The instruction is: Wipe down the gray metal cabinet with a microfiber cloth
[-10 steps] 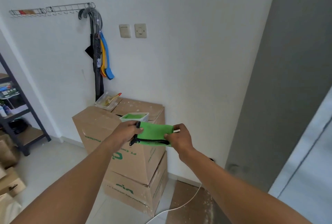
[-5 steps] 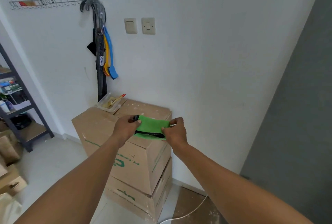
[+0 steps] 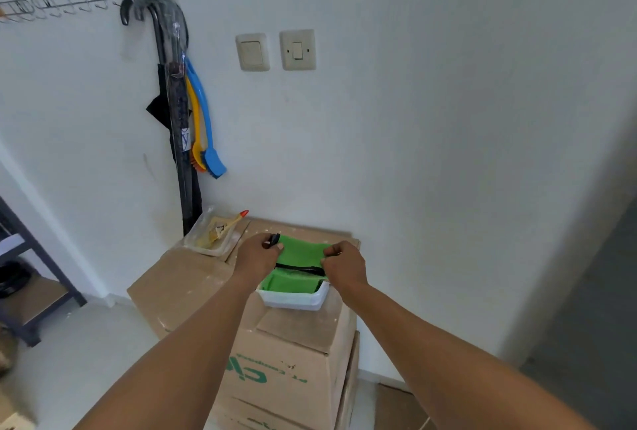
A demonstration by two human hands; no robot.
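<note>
Green, black-edged microfiber cloth [image 3: 300,251] is stretched between both hands, left hand [image 3: 258,255] and right hand [image 3: 343,263] pinching its ends.

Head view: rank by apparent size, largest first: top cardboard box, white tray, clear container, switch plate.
1. Top cardboard box, clearly largest.
2. White tray and clear container: look about alike; the tray is nearer the camera and partly behind the hands, so no ranking.
3. Switch plate, smallest.

Green print on cardboard box [image 3: 282,374], upside down, not legible.
</note>
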